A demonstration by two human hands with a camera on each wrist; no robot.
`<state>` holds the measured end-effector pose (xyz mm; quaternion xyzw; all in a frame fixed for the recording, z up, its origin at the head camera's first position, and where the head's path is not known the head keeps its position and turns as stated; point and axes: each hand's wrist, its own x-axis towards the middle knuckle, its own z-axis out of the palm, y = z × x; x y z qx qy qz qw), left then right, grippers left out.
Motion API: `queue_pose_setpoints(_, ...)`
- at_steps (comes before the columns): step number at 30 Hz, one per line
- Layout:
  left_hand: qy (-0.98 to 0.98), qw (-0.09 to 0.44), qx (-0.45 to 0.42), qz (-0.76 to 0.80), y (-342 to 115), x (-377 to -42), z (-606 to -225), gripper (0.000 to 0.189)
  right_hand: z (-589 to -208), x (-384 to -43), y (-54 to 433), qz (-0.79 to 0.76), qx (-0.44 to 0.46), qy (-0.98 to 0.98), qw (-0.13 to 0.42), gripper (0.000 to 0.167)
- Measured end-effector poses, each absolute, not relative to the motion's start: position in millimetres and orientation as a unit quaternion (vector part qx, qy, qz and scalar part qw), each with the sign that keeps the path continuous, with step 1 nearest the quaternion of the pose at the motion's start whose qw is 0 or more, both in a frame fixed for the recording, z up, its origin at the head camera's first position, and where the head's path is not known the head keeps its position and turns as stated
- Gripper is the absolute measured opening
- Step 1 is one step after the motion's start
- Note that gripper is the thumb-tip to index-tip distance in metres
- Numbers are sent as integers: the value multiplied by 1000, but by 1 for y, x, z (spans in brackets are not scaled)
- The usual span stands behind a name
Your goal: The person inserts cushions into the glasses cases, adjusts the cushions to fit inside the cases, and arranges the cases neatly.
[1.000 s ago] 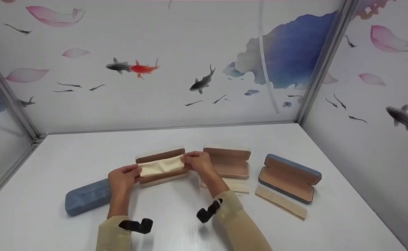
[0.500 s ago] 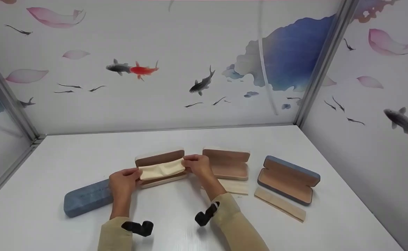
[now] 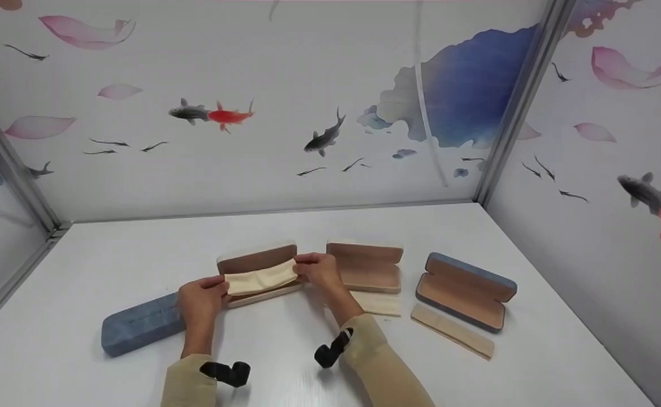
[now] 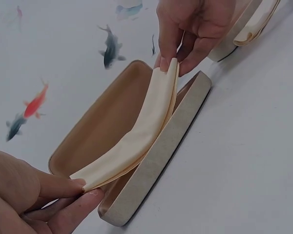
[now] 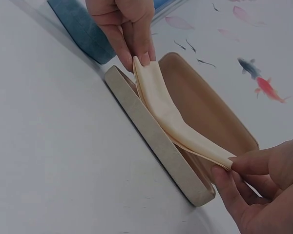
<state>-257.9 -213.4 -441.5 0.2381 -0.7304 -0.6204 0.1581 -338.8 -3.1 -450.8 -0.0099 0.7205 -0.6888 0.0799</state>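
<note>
A folded cream cloth (image 3: pixel 261 279) is stretched lengthwise over an open cream glasses case (image 4: pixel 158 153) with a brown lining, its middle sagging toward the tray. My left hand (image 3: pixel 201 299) pinches the cloth's left end between thumb and fingers. At the other end, my right hand (image 3: pixel 323 272) pinches it the same way. Both wrist views show the cloth's layered edge and the case's raised lid (image 5: pixel 205 97) behind it. How far the cloth's middle sits inside the case is partly hidden by the front wall.
Left of the hands lies a closed blue case (image 3: pixel 138 325). To the right stand another open cream case (image 3: pixel 367 277) with a folded cloth (image 3: pixel 384 305) before it, and an open blue case (image 3: pixel 466 299) with a beige folded cloth (image 3: pixel 452 332). A patterned wall (image 3: pixel 240 181) rises behind.
Both hands have lowered the cloth slightly toward the open cream case. Its middle now sags more. The other cases and cloths stay in place.
</note>
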Motion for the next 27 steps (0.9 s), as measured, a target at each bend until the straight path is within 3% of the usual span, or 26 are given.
queue_pose_setpoints(27, -751, 166, 240, -592, -208, -258, -446, 20, -458, -338, 2, -678, -35, 729, 81, 28)
